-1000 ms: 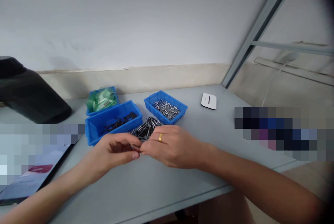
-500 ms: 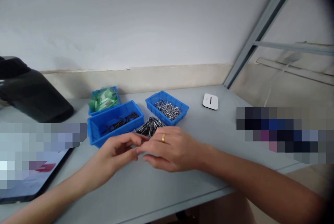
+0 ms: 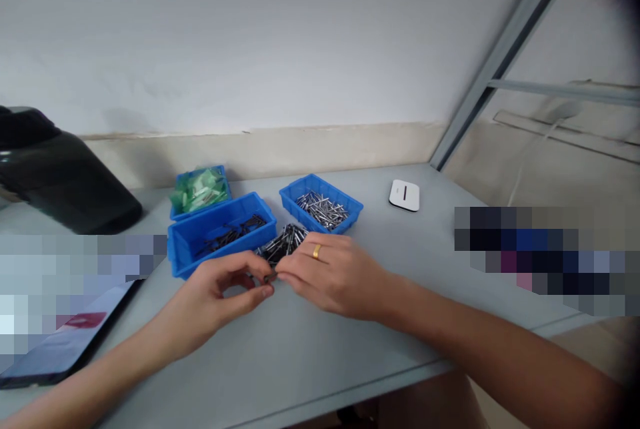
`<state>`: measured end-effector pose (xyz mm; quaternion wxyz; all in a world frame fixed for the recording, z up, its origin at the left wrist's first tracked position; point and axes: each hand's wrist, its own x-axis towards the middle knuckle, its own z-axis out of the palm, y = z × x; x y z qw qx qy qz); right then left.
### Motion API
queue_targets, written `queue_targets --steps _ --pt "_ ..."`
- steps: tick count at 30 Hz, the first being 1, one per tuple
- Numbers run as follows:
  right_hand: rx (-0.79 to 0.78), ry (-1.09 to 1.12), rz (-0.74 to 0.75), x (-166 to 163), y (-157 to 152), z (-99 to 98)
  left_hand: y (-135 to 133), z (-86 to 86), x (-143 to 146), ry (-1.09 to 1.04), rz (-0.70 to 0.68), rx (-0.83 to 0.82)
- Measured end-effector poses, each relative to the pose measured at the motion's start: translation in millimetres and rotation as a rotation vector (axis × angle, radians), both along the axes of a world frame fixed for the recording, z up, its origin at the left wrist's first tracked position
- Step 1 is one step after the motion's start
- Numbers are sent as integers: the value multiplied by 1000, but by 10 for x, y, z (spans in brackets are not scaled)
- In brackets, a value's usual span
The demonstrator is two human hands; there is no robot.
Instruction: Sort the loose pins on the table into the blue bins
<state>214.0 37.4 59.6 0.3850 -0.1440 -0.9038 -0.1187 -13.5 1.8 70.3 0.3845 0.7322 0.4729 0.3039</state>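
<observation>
My left hand (image 3: 215, 295) and my right hand (image 3: 330, 272) meet fingertip to fingertip over the grey table (image 3: 310, 362), both pinched on a small dark nail (image 3: 270, 277). A gold ring is on the right hand. Just behind the fingers lies a loose pile of mixed dark and silver nails (image 3: 283, 245). A blue bin of dark nails (image 3: 220, 235) stands behind my left hand. A blue bin of silver nails (image 3: 323, 205) stands behind my right hand.
A third blue bin with green packets (image 3: 200, 189) sits at the back by the wall. A small white device (image 3: 404, 195) lies to the right. A black object (image 3: 60, 182) and a dark flat panel (image 3: 65, 342) are at the left. A metal frame (image 3: 500, 55) rises at the right.
Both hands have shifted slightly toward the pile, staying joined at the fingertips. The left fingers now pinch more tightly; bins and pile are unmoved.
</observation>
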Motion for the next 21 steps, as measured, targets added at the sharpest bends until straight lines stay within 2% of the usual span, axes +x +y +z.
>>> queue_targets --steps 6,12,17,21 --pt "-61 31 -3 -17 -9 -15 -22 36 10 -55 98 107" --pt "-89 34 33 -45 -14 -82 -60 -50 12 -98 33 221" --pt "-100 24 57 -59 -30 -81 -90 -84 -16 -38 -52 311" --pt "-88 37 73 -57 -34 -65 -89 -81 -25 -28 8 315"
